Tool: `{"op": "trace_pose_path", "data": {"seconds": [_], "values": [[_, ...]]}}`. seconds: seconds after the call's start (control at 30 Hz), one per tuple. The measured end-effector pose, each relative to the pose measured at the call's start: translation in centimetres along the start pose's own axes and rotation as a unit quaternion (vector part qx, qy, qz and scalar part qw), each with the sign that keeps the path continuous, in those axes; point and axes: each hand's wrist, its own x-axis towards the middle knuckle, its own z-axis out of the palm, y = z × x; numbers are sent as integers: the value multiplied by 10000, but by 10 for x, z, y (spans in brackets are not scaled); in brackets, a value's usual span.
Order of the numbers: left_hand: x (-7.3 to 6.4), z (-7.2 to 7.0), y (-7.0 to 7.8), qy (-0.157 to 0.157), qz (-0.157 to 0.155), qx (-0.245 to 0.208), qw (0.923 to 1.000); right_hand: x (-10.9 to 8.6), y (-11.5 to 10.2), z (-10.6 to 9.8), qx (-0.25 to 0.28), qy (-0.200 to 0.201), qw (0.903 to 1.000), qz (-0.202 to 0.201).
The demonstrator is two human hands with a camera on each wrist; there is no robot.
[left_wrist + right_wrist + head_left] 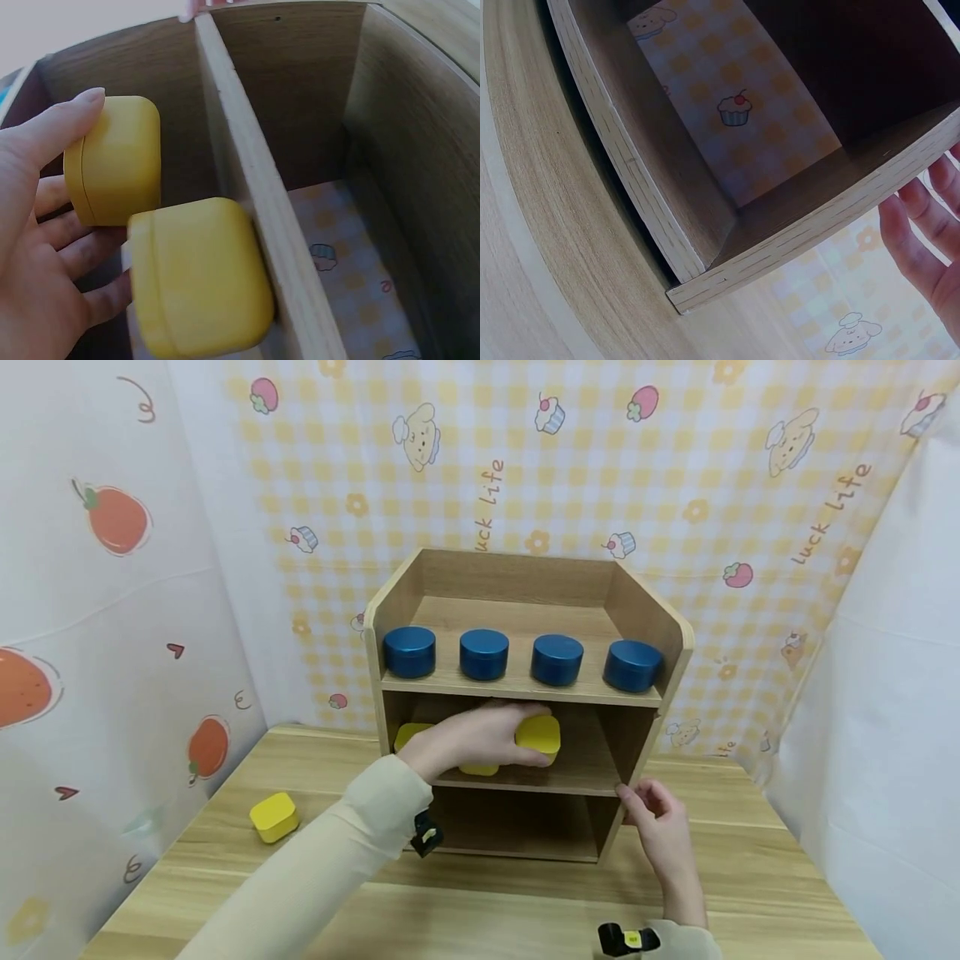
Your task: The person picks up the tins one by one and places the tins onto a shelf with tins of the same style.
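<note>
My left hand (480, 739) reaches into the middle compartment of a wooden shelf (521, 693) and grips a yellow box (542, 735) with rounded corners, thumb on one side and fingers on the other. In the left wrist view the held box (124, 161) is close beside a second yellow box (210, 277) on the shelf board. A third yellow box (409, 733) sits at the compartment's left end, partly behind the hand. My right hand (666, 835) holds the front edge of the shelf's right side panel, its fingertips (894, 214) on the panel in the right wrist view.
Several round blue tins (483, 654) stand in a row along the top board's front. Another yellow box (274, 817) lies on the wooden table (315, 760) left of the shelf. Below the middle board is the bottom compartment (517, 822). Patterned cloth (525, 468) hangs behind.
</note>
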Motion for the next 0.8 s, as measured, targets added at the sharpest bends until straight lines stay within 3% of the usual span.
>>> {"op": "trace_pose_path", "data": {"seconds": [0.3,0.8], "values": [[11,6,0,-355,-175,-48,9992,1,2,1,83,-13,10000,14],[13,13,0,-558,-367,267,9974,0,2,1,100,6,9999,-31]]}}
